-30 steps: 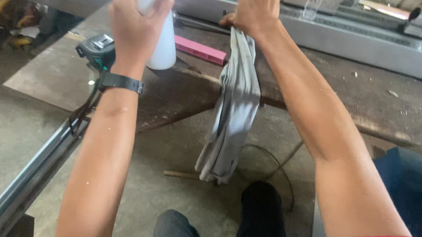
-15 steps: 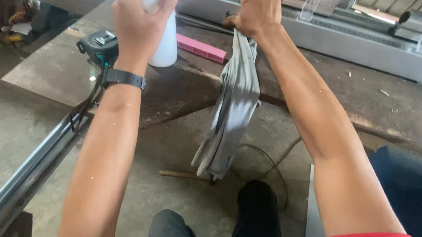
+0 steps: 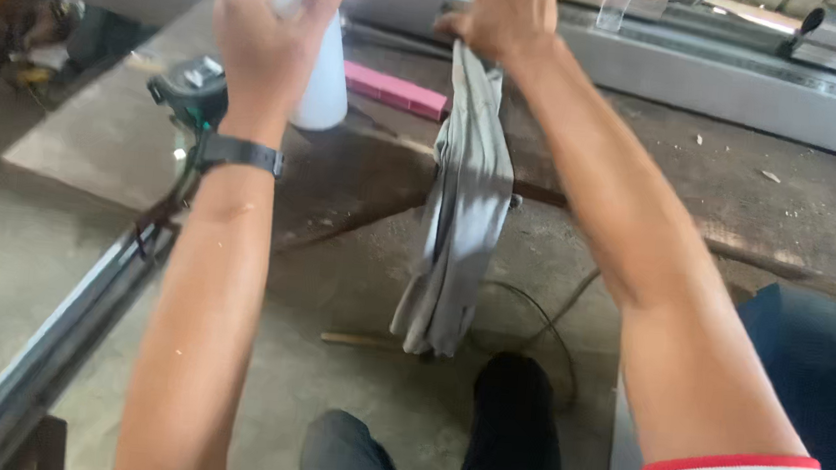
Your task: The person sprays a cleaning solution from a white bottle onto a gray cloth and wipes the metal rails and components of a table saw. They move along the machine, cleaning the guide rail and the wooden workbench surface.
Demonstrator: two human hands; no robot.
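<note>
So my left hand [image 3: 270, 29] is wrapped tight around a white spray bottle [image 3: 320, 68], held upright over the workbench [image 3: 343, 174] near its far edge. Right hand [image 3: 505, 13] has a grey cloth [image 3: 464, 219] clamped at the top, and the rest of it dangles past the bench's front edge. There's a pink block [image 3: 394, 91] lying between them.

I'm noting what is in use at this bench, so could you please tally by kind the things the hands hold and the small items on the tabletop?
White spray bottle, held in the left hand: 1
Grey cloth, gripped by the right hand: 1
Pink block: 1
Tape measure: 1
Total: 4
</note>
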